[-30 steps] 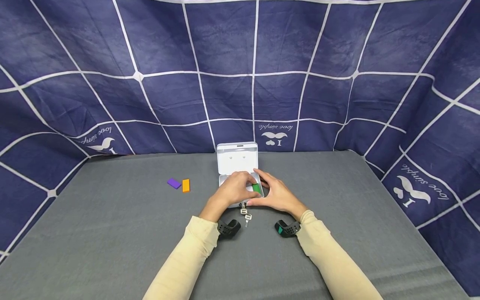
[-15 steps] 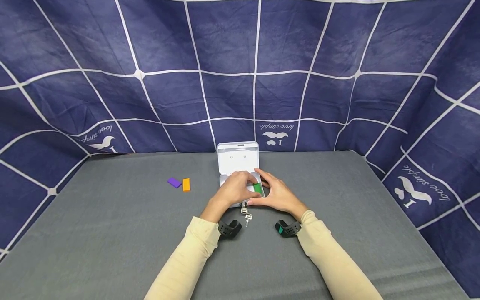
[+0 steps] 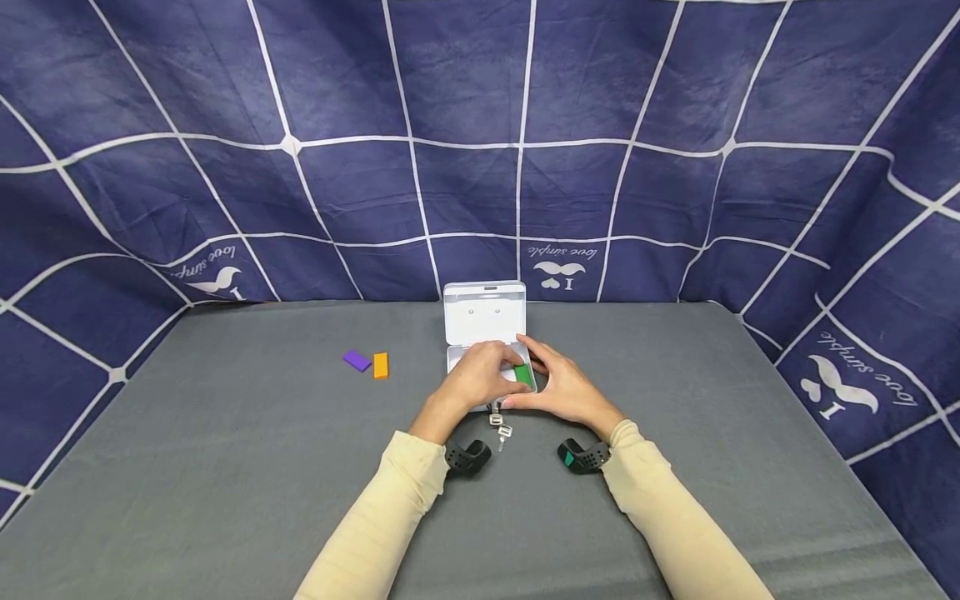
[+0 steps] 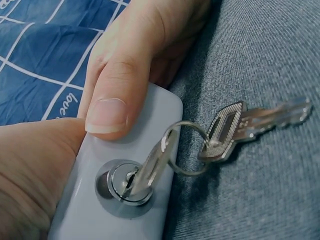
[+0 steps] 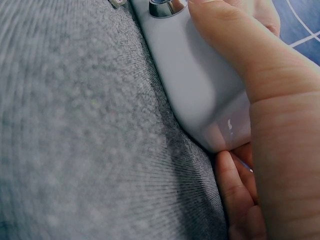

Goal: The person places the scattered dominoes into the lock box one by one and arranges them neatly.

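A white lockable box stands with its lid raised at the back of the table. My left hand reaches into it from the left, thumb and fingers around the ends of a green block at the box's right side. My right hand grips the box's right side, its thumb pressed on the front wall and the fingers around the corner. In the left wrist view a key sits in the round front lock. A second key hangs on the ring.
Left of the box, a purple block and an orange block lie on the grey cloth-covered table. A blue curtain with white lines hangs behind the table and along its sides.
The green block shows a broader face than a second ago, having turned flatter in the box. Both hands keep their places on the box, while the whole view shifts slightly.
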Demonstrator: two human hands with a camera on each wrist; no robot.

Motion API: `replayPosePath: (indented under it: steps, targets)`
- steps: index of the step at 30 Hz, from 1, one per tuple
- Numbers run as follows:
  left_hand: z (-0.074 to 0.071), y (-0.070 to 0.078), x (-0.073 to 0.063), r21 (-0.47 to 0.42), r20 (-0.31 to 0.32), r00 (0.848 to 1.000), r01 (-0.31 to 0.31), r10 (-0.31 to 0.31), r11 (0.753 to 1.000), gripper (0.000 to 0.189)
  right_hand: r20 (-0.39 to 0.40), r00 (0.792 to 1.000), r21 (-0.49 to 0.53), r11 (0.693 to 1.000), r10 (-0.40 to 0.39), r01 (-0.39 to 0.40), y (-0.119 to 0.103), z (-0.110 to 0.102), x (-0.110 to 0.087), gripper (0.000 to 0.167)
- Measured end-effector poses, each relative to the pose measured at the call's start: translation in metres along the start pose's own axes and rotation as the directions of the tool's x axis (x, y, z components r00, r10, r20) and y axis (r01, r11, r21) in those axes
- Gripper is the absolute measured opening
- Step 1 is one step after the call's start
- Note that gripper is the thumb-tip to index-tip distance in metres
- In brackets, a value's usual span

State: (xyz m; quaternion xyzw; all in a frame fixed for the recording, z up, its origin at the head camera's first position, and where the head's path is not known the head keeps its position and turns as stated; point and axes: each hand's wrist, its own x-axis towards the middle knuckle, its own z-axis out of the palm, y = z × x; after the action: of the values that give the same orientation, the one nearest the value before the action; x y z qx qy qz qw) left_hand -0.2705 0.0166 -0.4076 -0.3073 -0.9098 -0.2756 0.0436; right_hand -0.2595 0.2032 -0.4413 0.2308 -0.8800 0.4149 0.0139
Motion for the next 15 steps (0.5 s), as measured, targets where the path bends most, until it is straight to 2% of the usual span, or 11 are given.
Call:
replayPosePath:
  steps: [15]
  targets:
    - [-0.0021,0.0008,-0.0003,-0.007,0.022,1.000,0.019,-0.019,1.000,0.038,0.006,1.000,-0.009,1.000,-0.011,0.011,0.0010,-0.0002,0.0004,0.104]
